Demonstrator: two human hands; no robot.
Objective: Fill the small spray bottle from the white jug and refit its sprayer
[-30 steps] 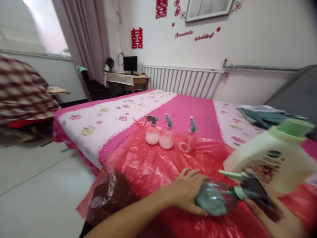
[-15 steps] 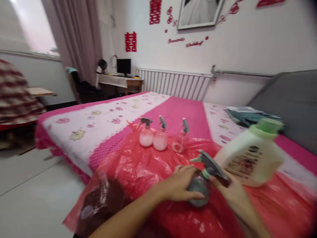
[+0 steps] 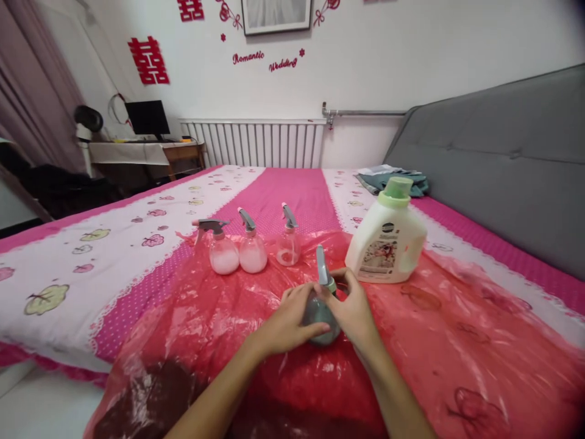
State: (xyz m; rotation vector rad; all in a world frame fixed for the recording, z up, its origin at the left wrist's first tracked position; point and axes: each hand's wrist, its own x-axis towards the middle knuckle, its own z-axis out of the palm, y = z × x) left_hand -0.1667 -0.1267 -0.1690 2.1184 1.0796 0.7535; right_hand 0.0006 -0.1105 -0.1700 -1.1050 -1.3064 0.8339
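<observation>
A small round spray bottle with a grey trigger head stands upright on the red plastic sheet spread over the bed. My left hand is wrapped round its body. My right hand grips it at the neck, just under the trigger head. Behind it stand three more spray bottles in a row: the left one and the middle one hold white liquid, the right one looks nearly clear. A white detergent jug with a green cap stands upright to the right.
The bed has a pink and white cover and a grey padded headboard on the right. Folded clothes lie near the headboard. A radiator and a desk with a monitor stand along the far wall.
The spray bottle went from lying tilted in my hands to upright on the sheet. The detergent jug, tilted and close before, now stands on the bed. My view swung right.
</observation>
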